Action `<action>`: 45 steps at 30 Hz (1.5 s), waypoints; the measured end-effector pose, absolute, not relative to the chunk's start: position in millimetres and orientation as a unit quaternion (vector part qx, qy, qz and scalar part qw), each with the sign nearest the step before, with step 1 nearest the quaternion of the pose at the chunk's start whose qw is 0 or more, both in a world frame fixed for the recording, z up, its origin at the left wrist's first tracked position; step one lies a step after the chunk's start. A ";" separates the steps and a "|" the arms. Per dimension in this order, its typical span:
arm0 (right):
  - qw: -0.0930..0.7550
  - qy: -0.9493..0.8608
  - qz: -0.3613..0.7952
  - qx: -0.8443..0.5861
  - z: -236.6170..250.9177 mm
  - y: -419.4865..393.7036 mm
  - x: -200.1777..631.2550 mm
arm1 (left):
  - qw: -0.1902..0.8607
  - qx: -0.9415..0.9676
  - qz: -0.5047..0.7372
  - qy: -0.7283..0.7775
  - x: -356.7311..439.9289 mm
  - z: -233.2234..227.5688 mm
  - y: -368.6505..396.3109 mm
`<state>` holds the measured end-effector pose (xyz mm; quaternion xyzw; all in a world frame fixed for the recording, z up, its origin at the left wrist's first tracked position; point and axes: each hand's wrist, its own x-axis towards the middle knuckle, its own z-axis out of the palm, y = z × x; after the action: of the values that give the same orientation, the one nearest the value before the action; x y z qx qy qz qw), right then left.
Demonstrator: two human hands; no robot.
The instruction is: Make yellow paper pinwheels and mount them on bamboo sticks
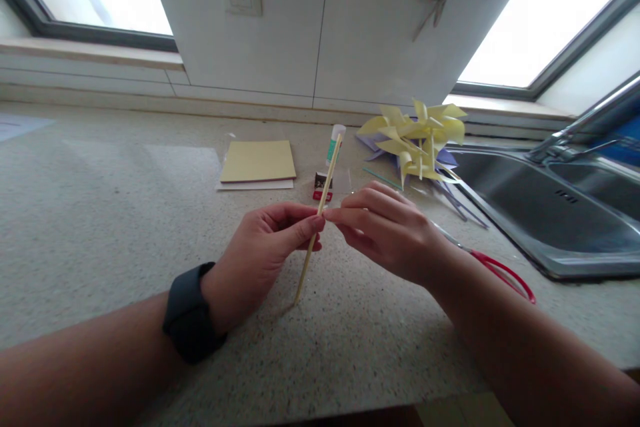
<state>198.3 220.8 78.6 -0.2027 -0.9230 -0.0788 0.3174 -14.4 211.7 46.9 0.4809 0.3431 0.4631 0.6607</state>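
A thin wooden stick (327, 177) stands tilted, its lower end resting on the speckled countertop (100, 213). My left hand (265, 247), with a dark watch on the wrist, pinches the stick at its middle. My right hand (387, 227) meets it there, fingertips closed at the same spot on the stick; whether something small sits between those fingers I cannot tell.
A stack of yellow paper squares (257, 161) lies behind the hands, with a glue stick (335, 139) and a small red box (323, 187). Yellow paper pinwheels (417, 137) are piled by the steel sink (560, 213). Red-handled scissors (500, 271) lie under my right wrist.
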 end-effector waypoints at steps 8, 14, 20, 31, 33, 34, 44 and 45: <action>0.321 -0.919 -0.070 -0.217 74.1 222.3 200.1 | 0.657 0.477 0.464 0.354 -13.1 48.1 210.1; 0.319 -0.920 -0.074 -0.215 75.3 222.5 198.9 | 0.655 0.480 0.459 0.360 -13.7 48.6 210.0; 0.316 -0.921 -0.075 -0.214 76.5 220.8 197.6 | 0.656 0.479 0.456 0.364 -15.3 46.9 210.1; 0.330 -0.913 -0.053 -0.233 72.3 224.9 200.1 | 0.669 0.459 0.454 0.369 -14.8 46.6 213.6; 0.329 -0.913 -0.042 -0.236 70.7 225.9 199.9 | 0.665 0.464 0.450 0.374 -16.3 47.3 215.0; 0.327 -0.914 -0.036 -0.236 70.0 226.2 199.6 | 0.657 0.476 0.444 0.381 -17.3 48.4 215.9; 0.274 -0.923 0.006 -0.268 64.7 223.0 195.9 | 0.518 0.632 0.378 0.434 -23.4 62.4 223.4; 0.268 -0.923 0.011 -0.276 64.0 222.3 195.5 | 0.523 0.632 0.378 0.429 -23.7 61.2 223.8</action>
<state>195.5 222.3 64.0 -0.2759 -0.9229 0.0110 0.2684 -23.7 223.8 61.2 0.6322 0.4290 0.3784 0.5225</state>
